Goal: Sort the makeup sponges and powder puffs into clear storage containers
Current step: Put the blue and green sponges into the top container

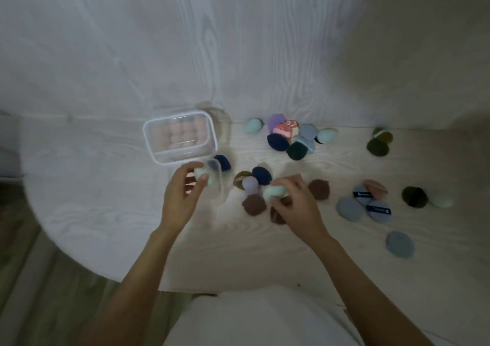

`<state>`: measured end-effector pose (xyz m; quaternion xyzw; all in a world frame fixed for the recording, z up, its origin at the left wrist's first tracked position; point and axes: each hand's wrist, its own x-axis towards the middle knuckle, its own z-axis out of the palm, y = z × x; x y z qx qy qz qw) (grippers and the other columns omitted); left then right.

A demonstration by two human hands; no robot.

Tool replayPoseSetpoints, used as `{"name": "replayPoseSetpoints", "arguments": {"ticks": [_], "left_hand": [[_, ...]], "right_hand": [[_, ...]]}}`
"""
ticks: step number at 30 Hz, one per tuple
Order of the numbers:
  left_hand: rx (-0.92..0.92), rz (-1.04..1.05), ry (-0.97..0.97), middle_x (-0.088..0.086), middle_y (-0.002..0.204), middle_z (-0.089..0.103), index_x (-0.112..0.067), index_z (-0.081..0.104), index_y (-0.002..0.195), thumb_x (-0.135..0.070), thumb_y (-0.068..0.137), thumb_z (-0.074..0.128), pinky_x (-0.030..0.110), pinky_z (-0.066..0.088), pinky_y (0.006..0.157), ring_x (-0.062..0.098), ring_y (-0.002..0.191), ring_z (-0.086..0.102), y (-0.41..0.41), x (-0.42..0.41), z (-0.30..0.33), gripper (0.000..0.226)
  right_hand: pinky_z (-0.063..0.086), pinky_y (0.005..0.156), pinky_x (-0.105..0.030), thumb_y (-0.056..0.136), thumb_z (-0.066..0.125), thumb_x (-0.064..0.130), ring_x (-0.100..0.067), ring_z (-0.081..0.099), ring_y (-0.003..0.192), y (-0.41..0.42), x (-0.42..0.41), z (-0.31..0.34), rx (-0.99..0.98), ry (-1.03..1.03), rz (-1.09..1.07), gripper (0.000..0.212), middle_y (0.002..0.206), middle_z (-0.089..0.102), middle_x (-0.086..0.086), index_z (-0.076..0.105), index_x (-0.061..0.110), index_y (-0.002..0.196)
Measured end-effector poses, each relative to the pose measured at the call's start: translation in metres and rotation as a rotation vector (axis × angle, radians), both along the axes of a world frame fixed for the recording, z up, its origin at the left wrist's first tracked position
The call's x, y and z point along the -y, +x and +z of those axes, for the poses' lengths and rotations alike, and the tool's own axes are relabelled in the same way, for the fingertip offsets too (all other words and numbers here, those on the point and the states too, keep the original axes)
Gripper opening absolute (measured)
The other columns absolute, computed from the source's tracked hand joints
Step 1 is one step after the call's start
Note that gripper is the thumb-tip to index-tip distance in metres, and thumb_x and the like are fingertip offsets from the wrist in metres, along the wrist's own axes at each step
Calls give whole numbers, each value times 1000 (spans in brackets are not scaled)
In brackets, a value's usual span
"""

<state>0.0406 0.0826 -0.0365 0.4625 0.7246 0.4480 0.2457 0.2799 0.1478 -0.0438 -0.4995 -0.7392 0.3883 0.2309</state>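
Observation:
My left hand point(183, 194) pinches a mint-green sponge point(205, 177) over a small clear container point(213, 180). My right hand point(297, 200) grips another mint-green sponge point(274, 192) just above the table, among brown puffs point(254, 204). A larger clear container point(181, 136) behind the left hand holds several pink sponges. More mint sponges lie at the back point(253, 125) and far right point(441, 200).
Loose puffs are scattered over the pale wooden table point(265, 247): a mixed pile point(290, 137) at the back, grey-blue puffs point(366, 205) on the right, dark green ones point(379, 144) beyond. The table's rounded edge runs along the lower left, with floor below.

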Motion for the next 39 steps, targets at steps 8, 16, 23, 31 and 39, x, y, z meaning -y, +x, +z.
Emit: {"name": "replayPoseSetpoints", "arguments": {"ticks": [8,16,23,31,39], "left_hand": [[-753,-220,-222,-5,100,68,-24,63,105,-38,84,54,34,44,68,24,79,63,-76,44,-22,27],[-766,-579,-306,3,105,70,-19,72,95,-5,76,67,31,45,74,24,82,69,-106,32,-23,24],[-835,-592,-266,-4,97,69,-22,74,89,-42,81,53,32,31,81,15,70,66,-96,55,-37,31],[-795,-525,-219,-3,87,68,-24,71,80,-20,52,88,31,24,74,18,67,65,-88,62,-44,33],[-844,-391,-170,-1,82,68,-16,65,90,-12,57,84,32,26,75,21,66,64,-83,60,-53,38]], "right_hand": [[48,77,-31,88,62,30,-15,57,85,-108,11,2,73,43,185,36,115,54,3,55,20,122],[42,62,-33,82,67,19,-26,58,72,-137,22,-31,313,292,154,25,108,60,-10,64,11,105],[43,78,-36,85,59,15,-27,57,86,-142,31,-30,316,245,94,27,109,59,-11,61,10,111],[47,81,-38,79,65,13,-28,60,87,-146,31,-31,400,342,136,27,101,63,-11,64,10,106],[37,84,-34,83,62,35,-27,61,79,-191,38,-15,642,419,334,27,89,65,-7,59,14,100]]}}
